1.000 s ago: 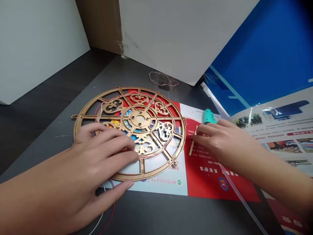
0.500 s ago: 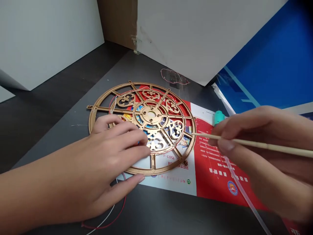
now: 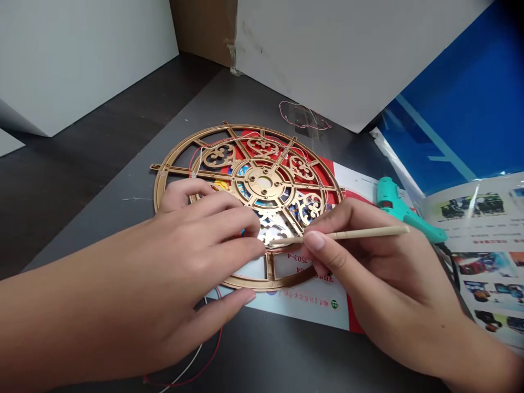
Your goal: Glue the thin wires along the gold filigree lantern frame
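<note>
A round gold-brown openwork wheel frame [image 3: 268,275] with spokes and scroll ornaments lies over printed sheets. My left hand [image 3: 192,240] holds its near left part, fingers curled over the rings and thumb by the outer rim; what lies under the palm is hidden. A thin wooden stick [image 3: 368,232] is pinched between the thumb and fingers of my right hand [image 3: 368,267]. Its tip reaches the inner ring near my left index fingertip. Thin red and white wire [image 3: 216,338] runs along the ring and trails below my left wrist.
A teal glue gun [image 3: 391,199] lies right of the wheel, beside a booklet with photos [image 3: 483,262]. Behind the wheel is a loop of thin wire [image 3: 305,115]. White box-like panels [image 3: 303,49] stand at the back, and a blue surface [image 3: 462,103] rises at the right.
My right hand has moved left with the stick, bringing its tip from the wheel's right rim to the near inner ring. More of the glue gun now shows. My left hand stays on the wheel.
</note>
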Available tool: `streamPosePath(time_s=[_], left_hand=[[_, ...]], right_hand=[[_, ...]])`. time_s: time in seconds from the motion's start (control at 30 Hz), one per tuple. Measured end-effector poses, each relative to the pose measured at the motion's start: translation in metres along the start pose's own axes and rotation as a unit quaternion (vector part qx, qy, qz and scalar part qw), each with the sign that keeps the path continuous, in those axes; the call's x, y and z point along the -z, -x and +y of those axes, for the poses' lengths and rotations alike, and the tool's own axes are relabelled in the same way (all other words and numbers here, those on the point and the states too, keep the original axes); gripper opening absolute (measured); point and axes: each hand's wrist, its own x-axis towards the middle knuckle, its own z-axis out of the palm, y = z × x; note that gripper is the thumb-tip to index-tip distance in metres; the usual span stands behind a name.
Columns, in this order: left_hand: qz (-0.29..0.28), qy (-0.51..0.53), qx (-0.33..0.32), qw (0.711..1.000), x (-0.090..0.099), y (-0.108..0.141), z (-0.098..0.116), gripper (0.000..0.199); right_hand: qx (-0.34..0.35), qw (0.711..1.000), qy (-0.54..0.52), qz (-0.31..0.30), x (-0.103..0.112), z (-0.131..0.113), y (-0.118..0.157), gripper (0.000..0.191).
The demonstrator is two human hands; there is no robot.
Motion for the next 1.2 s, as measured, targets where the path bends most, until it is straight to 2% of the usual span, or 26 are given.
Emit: streamPosePath(time_s=[0.23,0.37,0.5,0.7,0.87,1.03,1.2], left_hand=[[-0.005,-0.013,0.004,1.000,0.000,0.002,0.000,0.021],[-0.012,-0.015,0.008,1.000,0.001,0.003,0.000,0.023],[-0.006,-0.003,0.021,1.000,0.002,0.005,0.000,0.025],[0.012,0.012,0.064,0.998,-0.018,0.017,0.000,0.030],[0.014,0.015,0.067,0.998,-0.036,0.019,-0.002,0.031],[0.016,0.016,0.067,0.997,-0.040,0.017,-0.007,0.032],[0.019,0.017,0.064,0.998,-0.038,0.018,-0.009,0.034]], right_hand=[[0.009,1.000,0.021,-0.011,0.001,0.005,0.001,0.035],[-0.001,1.000,0.021,-0.011,0.002,0.006,0.001,0.043],[0.022,0.999,0.038,-0.011,0.000,0.005,-0.002,0.050],[0.045,0.997,0.059,-0.028,-0.005,0.010,-0.003,0.048],[0.052,0.996,0.052,-0.044,-0.003,0.008,-0.002,0.045],[0.074,0.996,0.046,-0.028,0.000,0.005,-0.002,0.037],[0.072,0.996,0.036,-0.036,-0.002,0.008,0.002,0.042]])
